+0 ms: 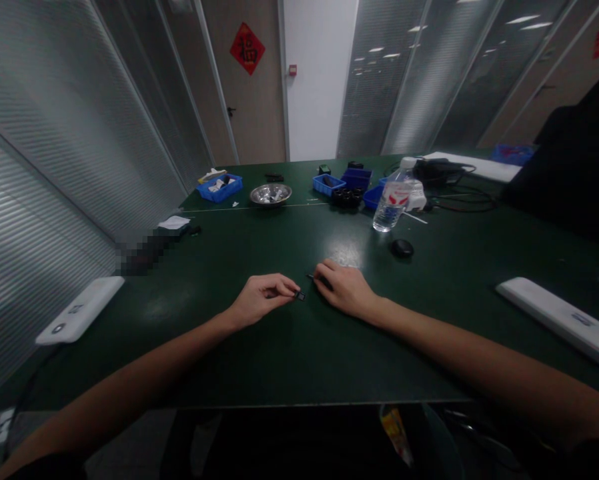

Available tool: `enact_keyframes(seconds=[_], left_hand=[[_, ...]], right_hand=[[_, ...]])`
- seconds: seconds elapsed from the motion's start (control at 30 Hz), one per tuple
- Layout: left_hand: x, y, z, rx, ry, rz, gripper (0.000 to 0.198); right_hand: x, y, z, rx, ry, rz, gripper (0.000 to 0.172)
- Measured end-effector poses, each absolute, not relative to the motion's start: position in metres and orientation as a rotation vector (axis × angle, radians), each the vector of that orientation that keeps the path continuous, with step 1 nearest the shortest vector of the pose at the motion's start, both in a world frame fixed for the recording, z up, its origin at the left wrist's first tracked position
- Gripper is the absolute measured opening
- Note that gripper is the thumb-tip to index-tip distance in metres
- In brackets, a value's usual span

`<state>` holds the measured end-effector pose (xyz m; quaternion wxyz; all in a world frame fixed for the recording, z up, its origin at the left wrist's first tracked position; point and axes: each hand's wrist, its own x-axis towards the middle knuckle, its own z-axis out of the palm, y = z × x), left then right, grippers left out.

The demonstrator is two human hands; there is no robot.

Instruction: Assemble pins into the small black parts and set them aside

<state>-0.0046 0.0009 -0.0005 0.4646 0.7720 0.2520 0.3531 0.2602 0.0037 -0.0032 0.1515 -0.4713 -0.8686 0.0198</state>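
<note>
Over the middle of the dark green table (259,367), my left hand (265,298) pinches a small black rectangular part (300,295) between thumb and fingertips. The part is too small to name. To its right, my right hand (344,287) rests near the tabletop with its fingers curled round a thin dark tool (310,276). Only the slim tip of that tool sticks out to the left, toward the black part, and the two look apart. The rest of the tool is hidden in my palm.
Beyond my hands stand a metal bowl (271,195), a blue tray (220,189) and another blue tray (328,185). A water bottle (394,197) and a black mouse-like object (402,249) lie to the right. White devices flank me left (82,310) and right (554,317). Another person's hand shows far right.
</note>
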Motion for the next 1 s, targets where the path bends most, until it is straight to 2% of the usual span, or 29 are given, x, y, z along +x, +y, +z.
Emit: enact_keyframes(seconds=[0.3,0.53,0.77,0.93,1.0], left_hand=[[-0.0032,-0.0001,0.0031,2.062,0.700,0.872,0.008],[0.0008,0.0006,0.0043,2.365,0.755,0.645,0.014],[0.0005,0.0003,0.0015,2.369,0.820,0.648,0.024],[0.0002,0.0023,-0.0002,2.398,0.828,0.670,0.018],[-0.0009,0.0018,0.0003,2.379,0.874,0.662,0.021]], right_hand=[[0.2600,0.0037,-0.0034,-1.359,-2.495,0.056,0.018],[0.2589,0.0038,-0.0011,-1.367,-2.496,0.083,0.018],[0.2591,0.0040,-0.0030,-1.374,-2.498,0.080,0.017],[0.2588,0.0038,-0.0021,-1.382,-2.498,0.086,0.018],[0.2587,0.0036,-0.0006,-1.385,-2.506,0.099,0.018]])
